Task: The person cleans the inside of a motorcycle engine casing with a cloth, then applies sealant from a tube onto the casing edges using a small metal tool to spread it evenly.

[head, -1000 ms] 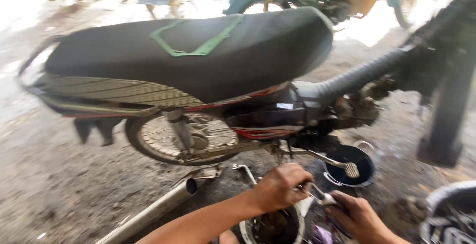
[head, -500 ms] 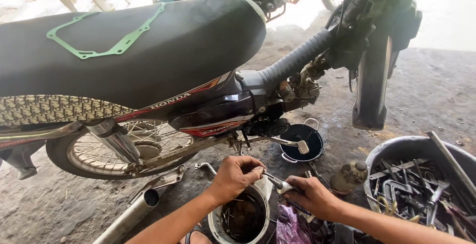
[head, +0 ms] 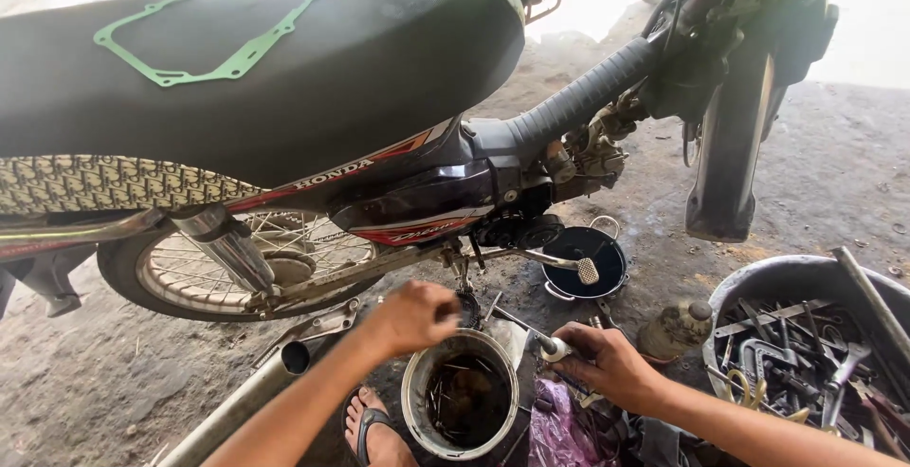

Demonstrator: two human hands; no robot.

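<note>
The left hand [head: 414, 315] is pinching something small over the oily tin [head: 461, 393], while at three o'clock the right hand [head: 607, 365] is gripping a screwdriver [head: 527, 333].

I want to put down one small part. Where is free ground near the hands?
Bare ground lies left of the exhaust pipe, below the rear wheel. It is crowded between the oily can, black pan, bottle and tool basin.

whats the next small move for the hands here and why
Probably steady the small part at the left hand and bring the tool in the right hand onto it. Both hands sit over the dirty tin can under the motorcycle engine, and the tool's tip points toward the left hand.
</note>
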